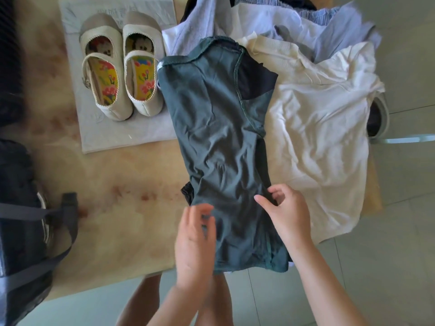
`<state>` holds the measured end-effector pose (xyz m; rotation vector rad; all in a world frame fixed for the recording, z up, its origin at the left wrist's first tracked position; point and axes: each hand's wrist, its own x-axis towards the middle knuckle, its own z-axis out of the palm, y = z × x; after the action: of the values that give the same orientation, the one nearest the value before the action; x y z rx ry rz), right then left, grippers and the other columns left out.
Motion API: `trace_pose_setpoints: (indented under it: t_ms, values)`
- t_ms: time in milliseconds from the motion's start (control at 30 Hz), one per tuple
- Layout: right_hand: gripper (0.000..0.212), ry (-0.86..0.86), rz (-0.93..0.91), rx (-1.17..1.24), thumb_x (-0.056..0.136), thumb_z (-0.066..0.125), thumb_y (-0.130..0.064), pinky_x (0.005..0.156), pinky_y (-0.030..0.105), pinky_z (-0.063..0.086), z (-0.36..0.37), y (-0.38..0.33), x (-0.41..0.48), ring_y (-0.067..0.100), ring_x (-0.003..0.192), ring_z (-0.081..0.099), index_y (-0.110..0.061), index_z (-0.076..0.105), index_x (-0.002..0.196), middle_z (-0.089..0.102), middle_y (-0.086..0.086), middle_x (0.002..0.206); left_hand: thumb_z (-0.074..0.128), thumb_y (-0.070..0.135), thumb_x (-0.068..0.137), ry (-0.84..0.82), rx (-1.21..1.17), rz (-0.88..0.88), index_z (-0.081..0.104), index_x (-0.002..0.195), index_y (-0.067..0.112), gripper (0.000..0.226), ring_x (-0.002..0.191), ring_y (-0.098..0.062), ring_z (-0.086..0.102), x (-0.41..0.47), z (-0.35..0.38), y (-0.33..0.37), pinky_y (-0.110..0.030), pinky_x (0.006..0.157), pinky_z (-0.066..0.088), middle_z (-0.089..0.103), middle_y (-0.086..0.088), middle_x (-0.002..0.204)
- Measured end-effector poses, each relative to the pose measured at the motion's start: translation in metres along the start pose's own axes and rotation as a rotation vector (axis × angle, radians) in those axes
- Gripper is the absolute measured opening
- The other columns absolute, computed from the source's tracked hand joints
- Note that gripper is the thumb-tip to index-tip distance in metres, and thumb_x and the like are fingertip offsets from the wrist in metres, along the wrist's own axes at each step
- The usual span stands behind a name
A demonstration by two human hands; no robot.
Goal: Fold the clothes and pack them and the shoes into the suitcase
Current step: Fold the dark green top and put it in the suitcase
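Observation:
A dark green top lies lengthwise on the table, folded narrow, its neck end far from me. My left hand is blurred and rests with straight fingers on the near left part of the top. My right hand sits at the top's right edge, fingers curled and pinching the fabric there. A pair of cream strap shoes with flowered insoles stands on a pale cloth at the far left. A dark bag with grey straps lies at the left edge.
A crumpled white garment lies right of the green top, hanging over the table's right side. Light blue and white clothes are heaped at the far end. The beige table ends just in front of my legs; tiled floor lies beyond.

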<state>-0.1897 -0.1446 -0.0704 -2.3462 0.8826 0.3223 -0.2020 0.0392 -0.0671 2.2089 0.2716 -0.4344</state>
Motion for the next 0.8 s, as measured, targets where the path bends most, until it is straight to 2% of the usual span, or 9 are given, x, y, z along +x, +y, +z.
trace_pose_setpoints:
  t_ms: [100, 200, 300, 367, 467, 533, 600, 700, 800]
  values:
    - [0.008, 0.023, -0.078, -0.096, 0.082, 0.072, -0.023, 0.07, 0.039, 0.051, 0.006, 0.001, 0.0, 0.024, 0.078, 0.06, -0.017, 0.07, 0.087, 0.063, -0.004, 0.07, 0.059, 0.017, 0.092, 0.07, -0.121, -0.182, 0.052, 0.11, 0.024, 0.021, 0.085, -0.009, 0.057, 0.017, -0.015, -0.005, -0.028, 0.073, 0.046, 0.053, 0.012, 0.102]
    - [0.008, 0.052, -0.093, -0.089, 0.089, 0.063, -0.018, 0.069, 0.038, 0.052, 0.004, 0.004, -0.008, 0.025, 0.077, 0.061, -0.017, 0.07, 0.093, 0.067, 0.001, 0.075, 0.058, 0.023, 0.093, 0.0, -0.206, -0.317, 0.05, 0.117, 0.027, 0.026, 0.099, -0.009, 0.057, 0.028, -0.016, -0.01, -0.024, 0.081, 0.042, 0.056, 0.01, 0.11]
    - [0.013, 0.186, -0.155, -0.067, 0.086, 0.068, -0.016, 0.074, 0.031, 0.047, -0.003, 0.007, -0.016, 0.018, 0.086, 0.056, -0.019, 0.065, 0.098, 0.065, -0.006, 0.088, 0.056, 0.024, 0.095, -0.113, -0.26, -0.402, 0.052, 0.115, 0.027, 0.021, 0.095, -0.009, 0.059, 0.037, -0.013, -0.011, -0.016, 0.073, 0.042, 0.061, 0.01, 0.102]
    - [0.014, 0.234, -0.198, -0.08, 0.08, 0.075, -0.017, 0.075, 0.029, 0.042, -0.006, 0.012, -0.017, 0.019, 0.083, 0.051, -0.018, 0.065, 0.09, 0.061, -0.005, 0.087, 0.052, 0.027, 0.097, -0.127, -0.249, -0.441, 0.055, 0.109, 0.023, 0.013, 0.089, -0.009, 0.06, 0.041, -0.013, -0.012, -0.013, 0.065, 0.041, 0.062, 0.009, 0.095]
    - [0.014, 0.188, -0.247, -0.151, 0.074, 0.081, -0.025, 0.07, 0.028, 0.033, 0.001, 0.017, -0.018, 0.021, 0.076, 0.045, -0.021, 0.068, 0.076, 0.058, -0.004, 0.077, 0.04, 0.034, 0.101, -0.105, -0.258, -0.458, 0.06, 0.092, 0.02, 0.026, 0.082, -0.016, 0.062, 0.043, -0.015, -0.016, -0.028, 0.068, 0.048, 0.065, 0.003, 0.085]
    - [0.015, 0.163, -0.254, -0.215, 0.069, 0.084, -0.029, 0.069, 0.03, 0.032, 0.008, 0.02, -0.02, 0.022, 0.075, 0.044, -0.023, 0.071, 0.075, 0.06, -0.003, 0.075, 0.038, 0.029, 0.102, -0.123, -0.291, -0.487, 0.063, 0.085, 0.02, 0.031, 0.077, -0.019, 0.064, 0.045, -0.018, -0.019, -0.032, 0.067, 0.049, 0.068, 0.0, 0.081]
    - [0.019, 0.159, -0.193, -0.254, 0.066, 0.086, -0.03, 0.072, 0.032, 0.034, 0.014, 0.022, -0.023, 0.026, 0.078, 0.046, -0.022, 0.074, 0.078, 0.062, -0.001, 0.079, 0.046, 0.021, 0.099, -0.175, -0.25, -0.473, 0.065, 0.087, 0.018, 0.023, 0.072, -0.016, 0.064, 0.046, -0.021, -0.021, -0.025, 0.059, 0.046, 0.068, 0.001, 0.077]
    - [0.019, 0.153, -0.11, -0.216, 0.064, 0.087, -0.026, 0.076, 0.033, 0.034, 0.021, 0.022, -0.028, 0.029, 0.086, 0.045, -0.022, 0.074, 0.077, 0.06, 0.001, 0.087, 0.053, 0.018, 0.095, -0.217, -0.21, -0.402, 0.068, 0.089, 0.024, 0.017, 0.06, 0.001, 0.06, 0.045, -0.022, -0.022, -0.012, 0.051, 0.04, 0.068, 0.004, 0.072]
    - [0.016, 0.165, -0.104, -0.112, 0.067, 0.085, -0.015, 0.078, 0.028, 0.027, 0.025, 0.022, -0.032, 0.029, 0.088, 0.044, -0.022, 0.07, 0.07, 0.058, 0.0, 0.088, 0.054, 0.016, 0.095, -0.236, -0.278, -0.369, 0.068, 0.094, 0.028, 0.019, 0.061, 0.012, 0.058, 0.041, -0.022, -0.02, -0.005, 0.052, 0.04, 0.069, 0.016, 0.074]
